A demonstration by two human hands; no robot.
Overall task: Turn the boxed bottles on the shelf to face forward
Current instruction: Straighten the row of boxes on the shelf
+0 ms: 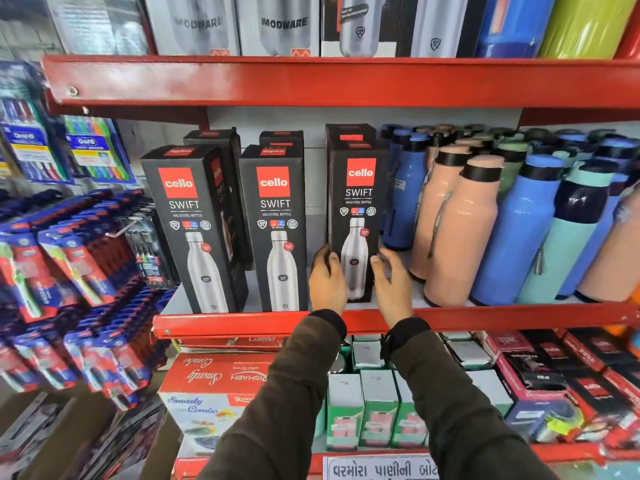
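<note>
On the red metal shelf (450,318), the left hand (327,282) and right hand (393,285), fingers loosely spread, bracket the rightmost black Cello Swift bottle box (358,202), front panel facing forward.

Red metal shelf (242,322) running across mid-frame. Standing upright on it, three black bottle boxes (273,223) in front, labels facing out, more boxes behind. To the right, crowded together, blue, peach and teal bottles (464,230) filling the shelf's right half.

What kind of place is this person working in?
Most likely a retail shop aisle: red shelves stocked with rows of identical Cello boxes, loose coloured bottles, and hanging toothbrush packs.
</note>
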